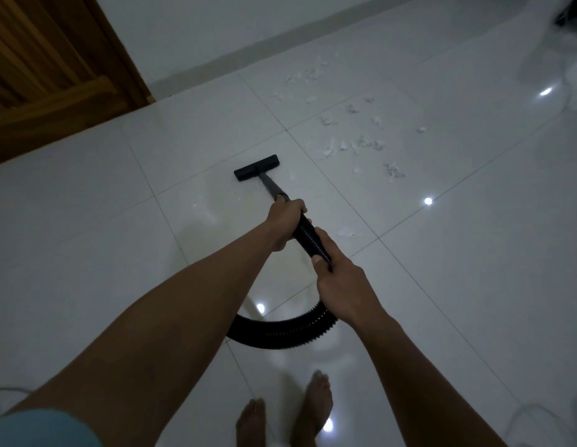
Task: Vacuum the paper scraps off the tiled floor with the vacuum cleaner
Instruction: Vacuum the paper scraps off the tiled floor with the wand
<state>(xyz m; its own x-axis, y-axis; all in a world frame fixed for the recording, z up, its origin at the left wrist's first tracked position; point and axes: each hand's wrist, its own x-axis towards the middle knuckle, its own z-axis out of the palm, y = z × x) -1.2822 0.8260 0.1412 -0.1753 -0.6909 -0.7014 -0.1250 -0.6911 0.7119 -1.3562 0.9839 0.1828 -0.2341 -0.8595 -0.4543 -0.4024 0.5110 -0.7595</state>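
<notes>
Far to the left of both hands stands a wooden door (55,75); the left hand (285,222) is curled round the top of the wand (269,185), where it meets the ribbed hose (308,237); ahead of that hand the floor nozzle (256,167) lies flat on the tiled floor (87,253); the right hand (342,285), just behind the left, grips the hose, thumb laid along it; one stray scrap (345,233) lies just right of the hands; the main scatter of paper scraps (355,143) lies ahead and to the right, well apart from the nozzle. The sweeping looks mid-course, most scraps not yet taken; the next stroke calls for swinging the nozzle rightward and forward into the scatter, kept flat.
</notes>
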